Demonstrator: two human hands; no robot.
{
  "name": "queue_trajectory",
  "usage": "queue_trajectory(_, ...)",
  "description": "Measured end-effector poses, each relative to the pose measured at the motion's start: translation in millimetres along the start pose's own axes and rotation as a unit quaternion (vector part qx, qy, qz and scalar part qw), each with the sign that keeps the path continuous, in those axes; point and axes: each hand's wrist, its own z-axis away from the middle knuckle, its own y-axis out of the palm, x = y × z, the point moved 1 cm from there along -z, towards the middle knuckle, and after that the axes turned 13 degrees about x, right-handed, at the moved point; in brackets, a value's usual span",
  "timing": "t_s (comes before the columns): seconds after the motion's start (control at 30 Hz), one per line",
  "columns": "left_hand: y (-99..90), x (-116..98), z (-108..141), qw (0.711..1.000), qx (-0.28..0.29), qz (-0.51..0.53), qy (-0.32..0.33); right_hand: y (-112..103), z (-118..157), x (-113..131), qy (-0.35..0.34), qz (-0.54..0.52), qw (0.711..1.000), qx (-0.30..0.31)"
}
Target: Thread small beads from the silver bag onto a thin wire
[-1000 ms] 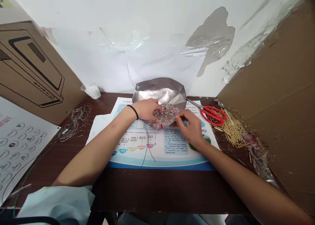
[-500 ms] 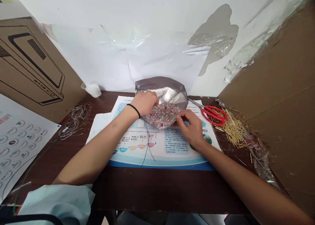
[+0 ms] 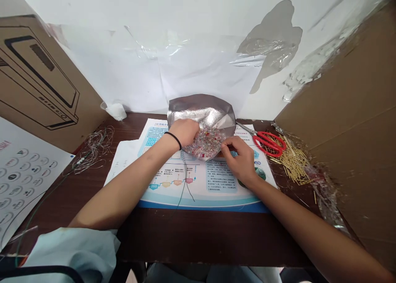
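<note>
The left grip [image 3: 184, 132] is curled down into the beads [image 3: 206, 143]; whether it pinches any, the view does not show. The right grip [image 3: 239, 161] is loosely spread, its fingertips [image 3: 224, 147] at the heap's lower right edge. The beads lie heaped on the lower part of a foil bag [image 3: 201, 109], which rests on a printed sheet [image 3: 198, 188] on the tabletop [image 3: 210, 237]. Red-handled scissors [image 3: 269, 144] and brass pins [image 3: 292, 163] lie right of the sheet; a wire tangle [image 3: 95, 149] lies left.
</note>
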Motion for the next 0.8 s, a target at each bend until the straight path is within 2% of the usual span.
queue_trajectory(0.17, -5.1, 1.3, 4.3, 1.000, 0.004, -0.025, -0.010, 0.4, 0.2, -0.5, 0.004, -0.005, 1.000, 0.000)
queue_trajectory(0.37, -5.4, 4.1, 4.3, 0.999, 0.016, -0.034, 0.010, 0.2, 0.0, 0.1, 0.003, -0.010, 1.000, 0.000)
queue_trajectory(0.53, -6.0, 4.4, 2.8, 0.999, -0.003, -0.042, 0.001, -0.1, -0.2, 0.1, 0.004, -0.011, 1.000, 0.006)
queue_trajectory(0.8, -1.3, 13.6, -3.5, 1.000, 0.006, -0.002, 0.009, 0.1, 0.2, -0.9, -0.006, -0.012, 1.000, 0.005)
